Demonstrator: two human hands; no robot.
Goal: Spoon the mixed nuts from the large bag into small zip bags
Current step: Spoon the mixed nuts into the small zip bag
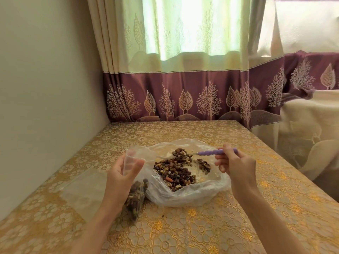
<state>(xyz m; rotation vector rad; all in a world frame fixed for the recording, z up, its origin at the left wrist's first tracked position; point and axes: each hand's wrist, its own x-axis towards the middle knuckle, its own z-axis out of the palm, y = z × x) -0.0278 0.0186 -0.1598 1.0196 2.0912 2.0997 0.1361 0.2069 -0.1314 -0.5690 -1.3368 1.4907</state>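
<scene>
1. Seen from the head view, the large bag (185, 191) lies opened flat on the desk (201, 226), with the mixed nuts (176, 171) heaped in its middle.
2. At its near left edge the left hand (122, 173) grips a small zip bag (135, 156), thumb and fingers curled round its upper part so the mouth stands open and faces up and to the right; the lower part, already holding nuts, hangs below the hand.
3. Across the pile, the right hand (236, 162) pinches the purple handle of the spoon (201, 153). Its long axis runs roughly level, left to right, with the loaded bowl at the left end over the far side of the bag.
4. So the open mouth lies to the left of the spoon bowl and slightly nearer the person, near but not touching; my guess is the next move carries the bowl leftward along the spoon's own axis.
5. Another flat, clear zip bag (82, 187) lies on the desk left of the left hand, seemingly empty.
</scene>
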